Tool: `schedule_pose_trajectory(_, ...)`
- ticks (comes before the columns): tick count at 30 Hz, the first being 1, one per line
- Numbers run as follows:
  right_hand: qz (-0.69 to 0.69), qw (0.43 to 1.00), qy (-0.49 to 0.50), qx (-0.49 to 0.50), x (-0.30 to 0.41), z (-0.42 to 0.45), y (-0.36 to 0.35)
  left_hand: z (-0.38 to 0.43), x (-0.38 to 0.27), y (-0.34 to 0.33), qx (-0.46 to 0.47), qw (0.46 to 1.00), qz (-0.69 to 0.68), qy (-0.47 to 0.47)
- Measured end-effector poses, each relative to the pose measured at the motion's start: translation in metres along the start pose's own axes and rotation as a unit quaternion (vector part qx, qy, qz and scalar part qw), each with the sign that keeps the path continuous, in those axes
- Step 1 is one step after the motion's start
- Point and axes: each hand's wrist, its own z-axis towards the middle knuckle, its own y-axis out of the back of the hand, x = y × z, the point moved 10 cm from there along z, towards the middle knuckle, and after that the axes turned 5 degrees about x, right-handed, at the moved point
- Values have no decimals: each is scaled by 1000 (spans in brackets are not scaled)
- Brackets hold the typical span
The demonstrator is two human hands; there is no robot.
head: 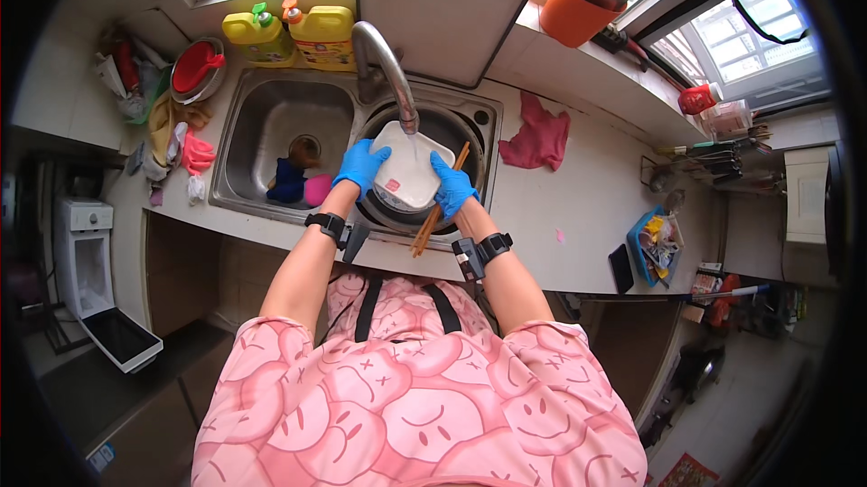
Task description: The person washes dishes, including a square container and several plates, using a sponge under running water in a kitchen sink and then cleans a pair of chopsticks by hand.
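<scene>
Both my hands wear blue rubber gloves. A white, rounded-square dish (413, 172) with a small red mark is gripped at its left edge by my left hand (361, 167) and at its right edge by my right hand (452, 185). Thin water runs onto it from the curved metal faucet (387, 70). Beneath the dish, a dark round pot (466, 128) sits in the right basin, with patterned dishware partly showing. Wooden chopsticks (425, 235) slant past my right hand over the sink's front edge; whether it holds them too is hidden.
The left basin (261, 121) holds a dark blue cloth (288, 181) and a pink round item (317, 189). Two yellow detergent jugs (322, 36) and a large cutting board (447, 12) stand behind. A red cloth (538, 133) and a phone (620, 269) lie on the right counter.
</scene>
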Motion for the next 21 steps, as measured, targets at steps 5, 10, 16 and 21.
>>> schedule_pose_trajectory(5,123,988,-63,74,-24,23,-8,-20,1,26,-93,995,33,-15)
schedule_pose_trajectory(10,-136,979,-105,108,-28,5,-15,-37,-18,29,-123,987,101,7)
schedule_pose_trajectory(16,-445,891,91,0,36,4,11,-7,25,-28,-9,980,199,-11)
schedule_pose_trajectory(21,-764,619,166,-72,79,-61,-48,4,36,-43,-68,962,262,-21)
